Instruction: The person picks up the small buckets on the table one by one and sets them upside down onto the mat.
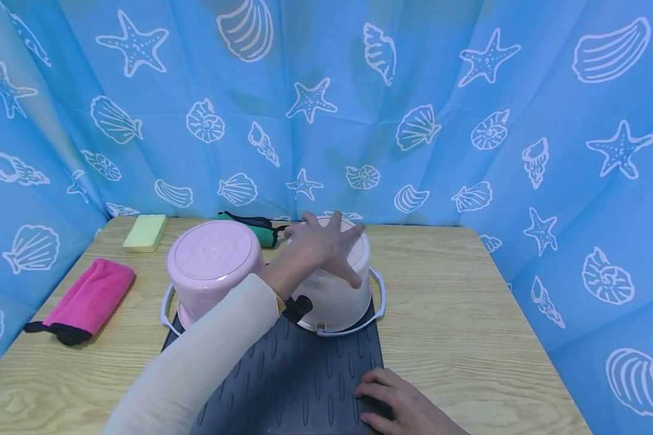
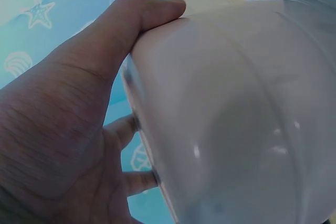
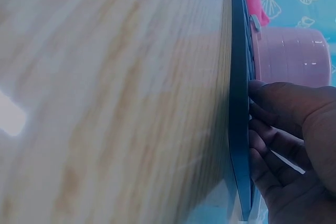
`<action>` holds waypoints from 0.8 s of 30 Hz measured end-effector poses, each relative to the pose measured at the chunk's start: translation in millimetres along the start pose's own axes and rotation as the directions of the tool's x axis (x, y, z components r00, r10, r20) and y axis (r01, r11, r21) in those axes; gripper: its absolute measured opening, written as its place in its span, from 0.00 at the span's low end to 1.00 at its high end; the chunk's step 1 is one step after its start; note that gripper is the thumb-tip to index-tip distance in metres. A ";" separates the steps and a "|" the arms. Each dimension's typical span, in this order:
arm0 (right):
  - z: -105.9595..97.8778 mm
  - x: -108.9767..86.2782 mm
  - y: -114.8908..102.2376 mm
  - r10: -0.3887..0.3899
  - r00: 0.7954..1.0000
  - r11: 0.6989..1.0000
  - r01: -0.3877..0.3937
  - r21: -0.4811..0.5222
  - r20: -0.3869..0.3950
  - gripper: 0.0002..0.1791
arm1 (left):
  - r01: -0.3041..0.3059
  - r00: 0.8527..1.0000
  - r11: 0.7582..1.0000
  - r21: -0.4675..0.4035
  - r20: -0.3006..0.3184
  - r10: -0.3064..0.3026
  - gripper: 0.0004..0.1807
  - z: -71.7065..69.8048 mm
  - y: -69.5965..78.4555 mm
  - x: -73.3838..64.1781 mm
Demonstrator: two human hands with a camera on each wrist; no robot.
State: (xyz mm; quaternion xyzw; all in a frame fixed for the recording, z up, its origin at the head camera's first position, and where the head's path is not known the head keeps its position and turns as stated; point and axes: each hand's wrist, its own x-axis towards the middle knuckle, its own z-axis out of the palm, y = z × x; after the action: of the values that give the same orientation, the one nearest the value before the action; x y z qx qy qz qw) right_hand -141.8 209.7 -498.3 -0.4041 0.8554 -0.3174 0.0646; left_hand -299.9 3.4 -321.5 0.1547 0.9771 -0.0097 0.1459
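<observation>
A white bucket [image 1: 332, 296] stands upside down on a dark ridged mat [image 1: 299, 374], its handle low around the rim. My left hand [image 1: 326, 244] rests over its upturned base with fingers splayed. In the left wrist view, the thumb of that hand [image 2: 79, 77] lies along the edge of the base, and other fingertips touch the flat bottom of the bucket [image 2: 226, 114]. My right hand [image 1: 399, 402] lies at the mat's right edge. Its fingertips rest on the mat surface, fingers loosely bent, as the right wrist view of the hand [image 3: 294, 135] shows.
A pink bucket [image 1: 212, 266] is upside down left of the white one. Behind them lies a green and black rolled item [image 1: 263, 232]. A yellow sponge [image 1: 146, 234] and a folded pink cloth [image 1: 89, 299] lie left on the wooden table [image 1: 451, 314]. A blue shell-print curtain [image 1: 326, 145] surrounds the back.
</observation>
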 end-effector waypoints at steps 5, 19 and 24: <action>0.2 0.2 -0.1 -0.014 1.000 1.000 0.014 -0.008 -0.004 0.12 | 0.006 1.000 1.000 0.007 0.000 -0.006 0.61 3.1 0.4 0.7; 1.7 1.5 -2.5 0.010 1.000 0.999 -0.009 -0.037 0.005 0.11 | -0.099 0.993 0.994 -0.035 -0.074 0.097 0.59 5.1 -15.1 -15.1; 0.7 1.3 -0.9 -0.078 0.997 0.994 0.076 -0.079 -0.022 0.11 | -0.188 0.960 0.981 -0.054 -0.222 0.171 0.48 7.3 -31.2 -32.1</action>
State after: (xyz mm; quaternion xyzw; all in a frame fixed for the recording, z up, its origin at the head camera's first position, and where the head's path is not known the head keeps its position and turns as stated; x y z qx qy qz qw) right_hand -141.8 208.0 -498.2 -0.4351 0.8516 -0.2912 0.0255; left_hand -278.2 -36.4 -320.1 0.2373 0.9687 0.0570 0.0446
